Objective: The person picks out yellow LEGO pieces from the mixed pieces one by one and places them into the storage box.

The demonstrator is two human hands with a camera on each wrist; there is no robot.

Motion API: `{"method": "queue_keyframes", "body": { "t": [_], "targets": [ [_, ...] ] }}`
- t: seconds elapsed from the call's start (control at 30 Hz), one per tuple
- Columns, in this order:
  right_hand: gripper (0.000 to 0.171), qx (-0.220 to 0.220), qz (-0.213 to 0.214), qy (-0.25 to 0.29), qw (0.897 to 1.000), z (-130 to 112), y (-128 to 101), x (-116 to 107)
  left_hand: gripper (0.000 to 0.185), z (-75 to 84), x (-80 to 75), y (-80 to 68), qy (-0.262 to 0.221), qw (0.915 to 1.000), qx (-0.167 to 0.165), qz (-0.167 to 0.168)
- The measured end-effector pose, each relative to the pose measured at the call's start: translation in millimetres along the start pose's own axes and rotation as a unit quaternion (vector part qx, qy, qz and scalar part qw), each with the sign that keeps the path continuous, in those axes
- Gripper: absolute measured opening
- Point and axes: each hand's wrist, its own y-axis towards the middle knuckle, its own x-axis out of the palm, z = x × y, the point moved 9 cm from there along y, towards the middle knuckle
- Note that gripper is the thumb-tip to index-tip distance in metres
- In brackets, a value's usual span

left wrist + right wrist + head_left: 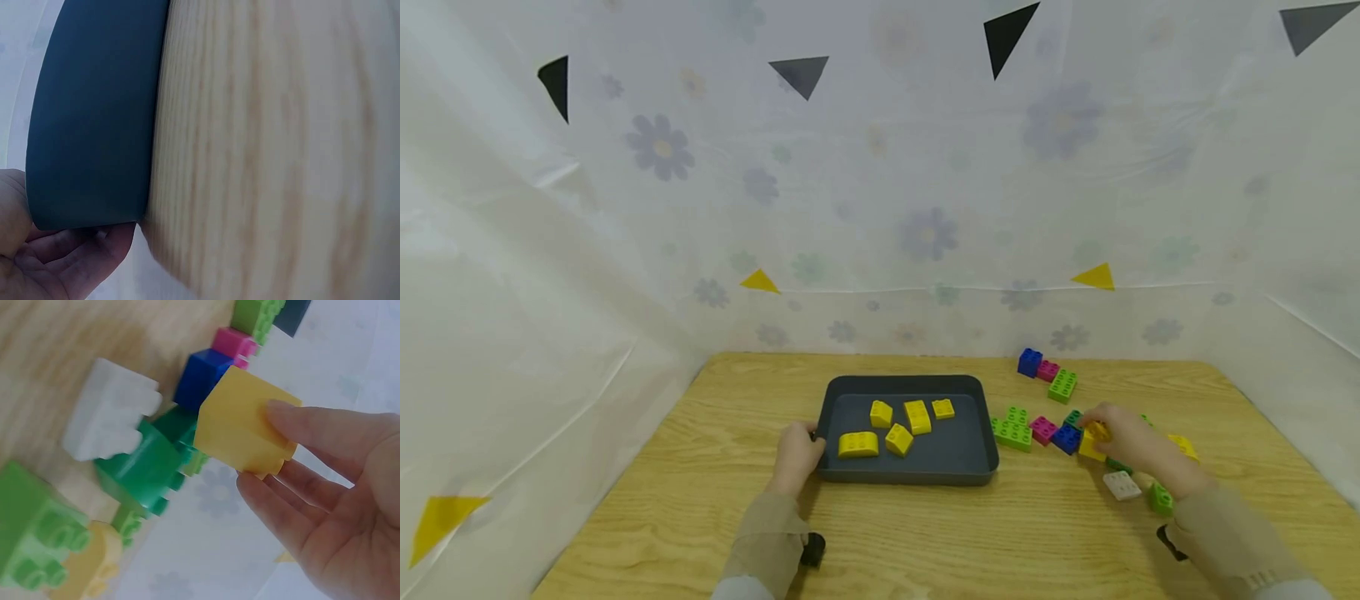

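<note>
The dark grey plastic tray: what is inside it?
Inside the dark grey plastic tray lie five yellow plastic bricks, nothing else. The left hand covers part of its left rim.

Bright, even, diffuse light; shadows soft and faint. Head view sharp, wide-angle bend at edges. Left wrist view blurred, bench (269, 150) grain smeared. Right wrist view close-up, soft focus.
</note>
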Motion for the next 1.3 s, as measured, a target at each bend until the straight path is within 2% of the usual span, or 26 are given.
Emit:
{"method": "queue_keyframes", "body": {
  "t": [0.33,0.77,1.03,1.3],
  "targets": [
    [0.029,-0.011,-0.002,-0.009,1.000,-13,12,-20,0.033,-1.0,0.4,0.4,0.003,1.0000,-0.004,-0.008],
    [0.028,-0.050,0.021,-0.035,0.998,-53,38,-46,0.032,0.0,-0.8,-0.3,0.003,1.0000,-0.004,-0.005],
    [0.032,-0.045,0.022,-0.034,0.998,-77,56,-46,0.033,-0.8,-1.9,0.6,0.002,0.9999,-0.006,-0.009],
    [0.031,-0.073,0.068,-0.032,0.995,-93,72,-37,0.031,2.4,-0.9,-0.3,0.004,1.0000,0.006,-0.006]
  ]
}}
